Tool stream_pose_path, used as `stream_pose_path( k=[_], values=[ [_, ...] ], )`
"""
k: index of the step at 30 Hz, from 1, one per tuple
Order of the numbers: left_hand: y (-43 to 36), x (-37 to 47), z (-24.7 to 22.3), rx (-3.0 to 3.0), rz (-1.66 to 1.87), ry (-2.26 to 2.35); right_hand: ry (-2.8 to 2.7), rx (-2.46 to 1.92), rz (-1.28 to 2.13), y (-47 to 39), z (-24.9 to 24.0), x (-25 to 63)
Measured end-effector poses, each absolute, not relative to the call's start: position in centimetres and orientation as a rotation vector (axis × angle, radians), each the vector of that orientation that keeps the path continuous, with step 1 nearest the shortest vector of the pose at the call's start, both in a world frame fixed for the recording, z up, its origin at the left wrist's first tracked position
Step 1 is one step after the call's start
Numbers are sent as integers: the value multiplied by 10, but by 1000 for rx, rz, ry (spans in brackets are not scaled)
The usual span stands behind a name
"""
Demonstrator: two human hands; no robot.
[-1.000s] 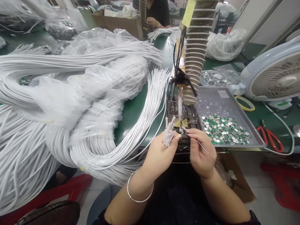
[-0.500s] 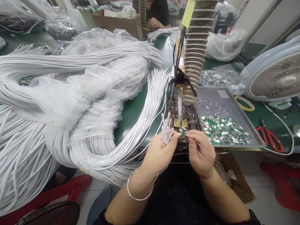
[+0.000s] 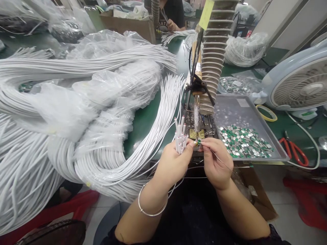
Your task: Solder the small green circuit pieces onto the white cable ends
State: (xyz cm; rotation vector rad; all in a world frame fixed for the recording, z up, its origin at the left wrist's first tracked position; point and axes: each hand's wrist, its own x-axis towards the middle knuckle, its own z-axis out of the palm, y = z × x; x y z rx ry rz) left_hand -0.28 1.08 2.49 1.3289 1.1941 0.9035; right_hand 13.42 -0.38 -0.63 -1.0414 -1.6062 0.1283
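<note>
L hand grips wht cables, R hand wire.

left hand: white cables | right hand: thin wire | soldering iron: near

The person is wearing a very dark top, nearly black, whose sleeves are leaving both forearms bare. A slim, silver-coloured bangle is circling the left wrist, its round band carrying a small bead-like knob. The left hand and right hand are showing bare.
</note>
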Motion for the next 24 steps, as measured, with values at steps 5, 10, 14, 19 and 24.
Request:
stream_pose_path(
  k=[5, 10, 14, 19, 24],
  values=[
    [11, -4, 25, 1328, 920, 1197, -1606, -1052, 124, -3, -7, 134],
    [10, -4, 26, 1318, 936, 1174, -1599, -1049, 111, -3, -5, 133],
    [10, -4, 28, 1301, 948, 1154, -1601, -1049, 117, -3, -3, 133],
    [9, -4, 27, 1300, 935, 1175, -1603, -1062, 135, -6, -4, 133],
    [8, -4, 23, 1309, 926, 1173, -1604, -1084, 181, -8, -5, 133]
  ],
)
